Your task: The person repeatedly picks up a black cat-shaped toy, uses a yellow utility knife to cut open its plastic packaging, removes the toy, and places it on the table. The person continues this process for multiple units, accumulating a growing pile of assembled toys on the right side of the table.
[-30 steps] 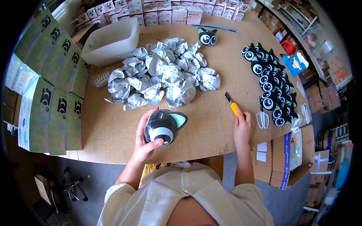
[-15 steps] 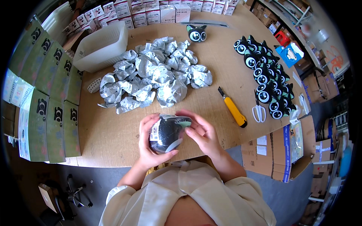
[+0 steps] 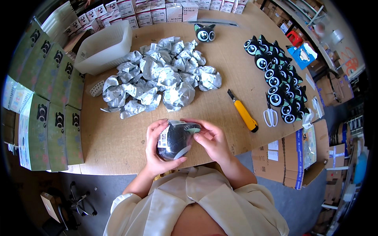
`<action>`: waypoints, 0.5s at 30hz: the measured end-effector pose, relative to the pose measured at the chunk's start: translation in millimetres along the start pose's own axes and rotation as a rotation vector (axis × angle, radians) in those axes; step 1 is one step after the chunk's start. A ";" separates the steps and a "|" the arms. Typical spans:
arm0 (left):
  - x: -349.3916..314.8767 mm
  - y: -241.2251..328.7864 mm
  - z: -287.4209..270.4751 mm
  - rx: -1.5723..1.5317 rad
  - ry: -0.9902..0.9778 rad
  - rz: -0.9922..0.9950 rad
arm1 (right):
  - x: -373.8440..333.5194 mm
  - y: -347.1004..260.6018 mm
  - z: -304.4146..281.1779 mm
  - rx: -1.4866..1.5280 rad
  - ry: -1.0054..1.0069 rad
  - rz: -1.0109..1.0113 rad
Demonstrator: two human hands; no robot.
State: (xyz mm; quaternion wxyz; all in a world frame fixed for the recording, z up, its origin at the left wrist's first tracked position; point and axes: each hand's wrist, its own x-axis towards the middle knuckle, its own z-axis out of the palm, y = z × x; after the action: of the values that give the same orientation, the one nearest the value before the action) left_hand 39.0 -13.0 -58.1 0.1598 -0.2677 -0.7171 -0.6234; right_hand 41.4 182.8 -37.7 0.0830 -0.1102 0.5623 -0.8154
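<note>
A round black cat-head toy (image 3: 174,142) with a pale green ear and a white label lies sideways between my hands, over the front edge of the table. Its surface looks glossy, as if in clear film. My left hand (image 3: 154,146) cups it from the left, with the thumb underneath. Fingers and thumb of my right hand (image 3: 212,138) pinch around the green ear end; the fingertips behind are partly hidden. Beyond my hands is a heap of crumpled silver-grey wrapping paper (image 3: 161,74). A single cat-head toy (image 3: 204,33) stands upright behind that heap.
Several cat-head toys (image 3: 279,78) are grouped at the right. Nearer lie a yellow box cutter (image 3: 245,115), blade out, and white-handled scissors (image 3: 270,117). Green boxes (image 3: 37,129) are stacked left, beside a translucent bin (image 3: 104,51). An open carton (image 3: 287,157) stands below the table's right edge.
My view has shifted very slightly. Both hands keep nearly the same hold on the cat-head toy, which is turned a tiny bit; the things on the table stay put.
</note>
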 end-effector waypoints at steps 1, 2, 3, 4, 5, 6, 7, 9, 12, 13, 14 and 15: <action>0.2 -0.2 0.6 0.008 0.000 0.023 | -0.2 -0.4 -0.7 0.030 0.002 0.011; 0.7 -0.6 0.7 -0.010 0.001 0.042 | -0.4 -0.9 -1.0 0.061 0.003 0.023; 1.7 -1.3 0.8 -0.027 0.001 0.060 | -0.5 -1.2 -1.2 0.092 0.004 0.034; 2.5 -1.9 0.8 -0.045 0.002 0.079 | -0.9 -1.0 -1.1 0.070 0.015 0.018; 3.0 -2.0 0.4 -0.042 -0.018 0.069 | -2.0 -0.7 -1.0 0.050 0.026 0.002; 3.6 -1.6 -0.8 -0.040 -0.038 0.060 | -2.9 -0.4 -1.0 0.029 0.038 -0.014; 4.3 -0.9 -1.9 -0.038 -0.059 0.051 | -3.6 0.6 -2.0 0.001 0.048 -0.019; 7.8 2.9 -3.9 -0.038 -0.104 -0.001 | -4.3 2.2 -4.5 -0.058 0.067 -0.030; 8.8 3.0 -6.8 -0.103 -0.169 -0.087 | -3.2 3.8 1.3 -0.125 0.166 -0.258; 8.8 2.7 -7.3 -0.136 -0.190 -0.117 | -2.1 3.1 -1.3 -0.350 0.149 -0.371; 13.5 13.4 -8.2 -0.159 -0.295 -0.224 | -0.3 1.1 -5.8 -0.576 0.130 -0.479; 11.5 15.5 -3.1 -0.132 -0.354 -0.211 | 1.9 -0.9 -8.0 -0.803 0.107 -0.586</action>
State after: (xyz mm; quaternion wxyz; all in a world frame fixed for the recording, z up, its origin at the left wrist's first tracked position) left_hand 38.4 -12.7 -38.5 -0.0528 -0.3062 -0.7157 -0.6255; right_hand 37.3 189.9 -39.5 -0.2276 -0.2447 0.7807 -0.5281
